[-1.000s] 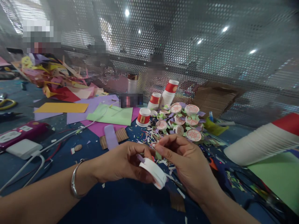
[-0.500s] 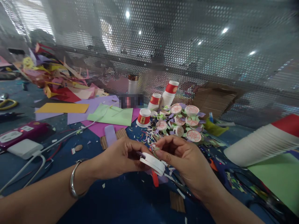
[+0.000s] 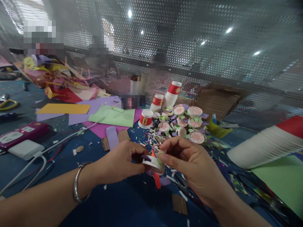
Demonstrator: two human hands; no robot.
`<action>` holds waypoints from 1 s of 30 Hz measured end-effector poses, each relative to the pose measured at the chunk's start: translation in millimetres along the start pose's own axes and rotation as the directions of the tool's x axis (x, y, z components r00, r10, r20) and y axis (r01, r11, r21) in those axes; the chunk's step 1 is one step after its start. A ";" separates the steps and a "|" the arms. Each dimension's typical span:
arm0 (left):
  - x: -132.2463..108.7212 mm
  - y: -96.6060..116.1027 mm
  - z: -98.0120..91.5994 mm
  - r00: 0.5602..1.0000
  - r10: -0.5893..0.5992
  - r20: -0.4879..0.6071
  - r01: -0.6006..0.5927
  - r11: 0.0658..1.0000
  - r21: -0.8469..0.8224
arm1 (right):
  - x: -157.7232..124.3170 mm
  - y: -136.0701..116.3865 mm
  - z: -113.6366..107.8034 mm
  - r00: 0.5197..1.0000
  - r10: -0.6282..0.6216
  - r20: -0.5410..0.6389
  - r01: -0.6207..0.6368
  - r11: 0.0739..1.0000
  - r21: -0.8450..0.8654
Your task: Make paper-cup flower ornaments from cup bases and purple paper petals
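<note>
My left hand [image 3: 123,159] holds a cut-off white paper cup bottom [image 3: 150,162] between thumb and fingers, tilted above the table. A small dark purple paper piece [image 3: 146,158] sits on its rim. Thumb and forefinger of my right hand [image 3: 191,162] pinch a little light-green paper piece [image 3: 160,156] against the rim's right side. Behind my hands lie several finished-looking cup bottoms [image 3: 196,137] with red line drawings and green and purple paper tabs. Under the held piece there is an orange-red strip [image 3: 157,181], and scissors [image 3: 183,183] lie partly behind my right hand.
Paper cups [image 3: 145,119] stand behind, and a long cup stack [image 3: 265,145] leans at the right. Coloured paper sheets [image 3: 113,115], a white cable [image 3: 63,138] and a purple power strip [image 3: 26,134] lie left. Scraps litter the blue table [image 3: 113,205]; a perforated metal screen [image 3: 189,37] rises behind.
The cup bottom has turned in my left hand, so its side wall now shows more. The green piece in my right fingers has come against the rim.
</note>
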State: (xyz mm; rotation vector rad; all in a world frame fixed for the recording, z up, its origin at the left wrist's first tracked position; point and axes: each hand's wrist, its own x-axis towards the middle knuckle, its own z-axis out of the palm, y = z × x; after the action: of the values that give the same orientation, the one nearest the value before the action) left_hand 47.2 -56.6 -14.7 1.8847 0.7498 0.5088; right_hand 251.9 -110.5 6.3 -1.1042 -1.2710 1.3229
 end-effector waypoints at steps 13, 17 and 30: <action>-0.7 4.0 1.4 0.998 -0.060 -0.027 0.061 0.996 0.057 | -0.3 7.0 -2.1 0.997 -0.076 0.006 0.075 0.975 -0.208; -0.9 4.3 2.2 0.997 -0.076 -0.015 0.076 0.997 0.002 | 0.3 7.5 -3.2 0.997 -0.072 0.005 0.071 0.970 -0.232; -2.1 4.5 1.6 0.996 -0.060 0.071 0.067 0.992 -0.102 | 0.5 4.9 -1.1 0.998 -0.044 0.045 0.052 0.977 -0.207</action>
State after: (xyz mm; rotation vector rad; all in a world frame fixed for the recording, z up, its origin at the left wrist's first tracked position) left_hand 47.9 -60.4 -11.3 1.7664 0.7225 0.4337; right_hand 252.7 -109.8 1.3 -1.1878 -1.4833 1.2017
